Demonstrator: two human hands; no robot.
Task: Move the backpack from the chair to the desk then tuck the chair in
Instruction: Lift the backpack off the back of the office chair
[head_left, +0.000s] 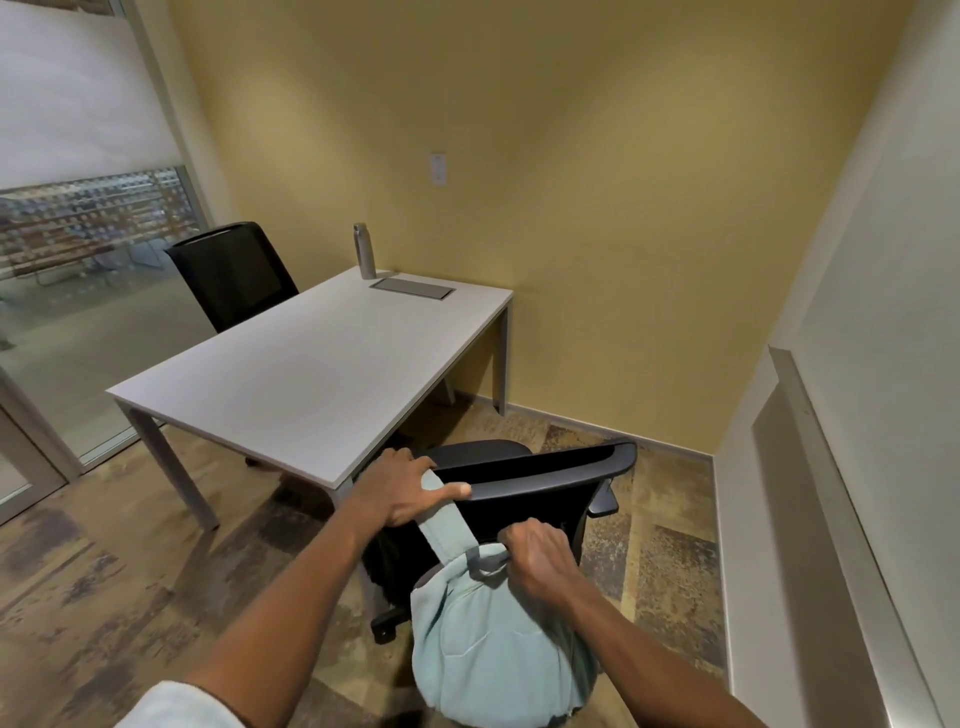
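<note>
Two bare arms reach forward from the bottom edge, with a pale sleeve (182, 706) at the lower left. Nearest is the backpack (493, 639), light mint green, hanging behind the back of the chair (545, 473) with its bulk low toward the floor. The right hand (535, 558) is closed in a fist around the grey loop (485, 564) at the top of the backpack, fingers curled tight through it. One strap (441, 512) runs up from the pack to the top rail of the chair back. The left hand (410, 488) lies over that strap where it meets the rail, fingers curled over the top and thumb stretched along the rail's near face, so it grips strap and rail together.

The chair is black, its back toward the camera and its seat facing the desk (311, 374), just beside the desk's near right corner and not pushed under it. A caster (384, 623) shows beside the pack.

The desk is white with grey legs, and its near half is bare. At its far end lies a flat grey panel (413, 288), and just beyond it stands a metal bottle (365, 252), upright. A second black chair (234, 275) stands at the far left side of the desk. Behind are a yellow wall (571, 182) with a small white plate (438, 169), and a glass partition (78, 260) at left.
</note>
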